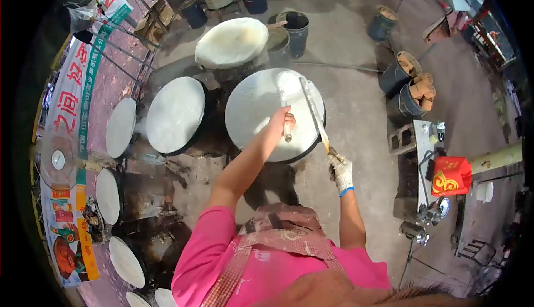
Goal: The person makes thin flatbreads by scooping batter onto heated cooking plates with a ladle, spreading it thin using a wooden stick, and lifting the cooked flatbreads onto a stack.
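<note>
A large round griddle [250, 98], its top coated in something white like batter, stands in front of me. My left hand [282, 119], bare, is closed around a short-handled spreader [287, 136] above the griddle. The handle's end pokes out below my fingers; its far part blends into the white surface. My right hand [341, 172], in a stained white glove, grips the brown end of a long flat spatula [313, 107]. Its pale blade reaches across the right side of the griddle. I cannot tell whether the blade touches the white layer.
More white-topped round griddles stand left, including one griddle [177, 115] nearby and another griddle [232, 43] behind. Dark buckets [409, 101] holding brown pieces stand right, near a narrow table [424, 140] with a red bag [450, 174]. A banner [69, 107] lines the left side.
</note>
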Motion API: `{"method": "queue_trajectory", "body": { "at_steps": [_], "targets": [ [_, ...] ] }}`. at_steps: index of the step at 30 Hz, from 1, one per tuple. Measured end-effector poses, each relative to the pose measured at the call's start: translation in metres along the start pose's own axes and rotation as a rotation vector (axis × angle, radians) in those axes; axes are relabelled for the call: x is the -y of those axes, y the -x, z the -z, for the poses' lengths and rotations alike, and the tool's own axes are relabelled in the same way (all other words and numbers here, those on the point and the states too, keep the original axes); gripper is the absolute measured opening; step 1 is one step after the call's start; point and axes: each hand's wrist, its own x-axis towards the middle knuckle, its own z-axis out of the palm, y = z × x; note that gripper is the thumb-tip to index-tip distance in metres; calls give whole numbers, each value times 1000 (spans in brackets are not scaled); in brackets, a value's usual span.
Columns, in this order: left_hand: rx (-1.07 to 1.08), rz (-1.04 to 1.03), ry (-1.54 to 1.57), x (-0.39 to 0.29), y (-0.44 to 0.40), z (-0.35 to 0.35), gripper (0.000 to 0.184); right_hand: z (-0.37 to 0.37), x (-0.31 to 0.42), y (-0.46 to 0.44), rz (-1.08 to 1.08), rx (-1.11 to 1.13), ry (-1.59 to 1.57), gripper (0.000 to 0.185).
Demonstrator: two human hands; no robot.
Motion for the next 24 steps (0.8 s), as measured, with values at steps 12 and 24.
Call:
{"method": "queue_trajectory", "body": {
  "at_steps": [12, 24],
  "targets": [
    [-24, -68, 45, -15, -16, 10, 32, -4, 38, -31, 138, -70, 918, 30],
    [375, 415, 378, -32, 180, 69, 44, 3, 35, -19, 115, -8, 790, 31]
  ]
}}
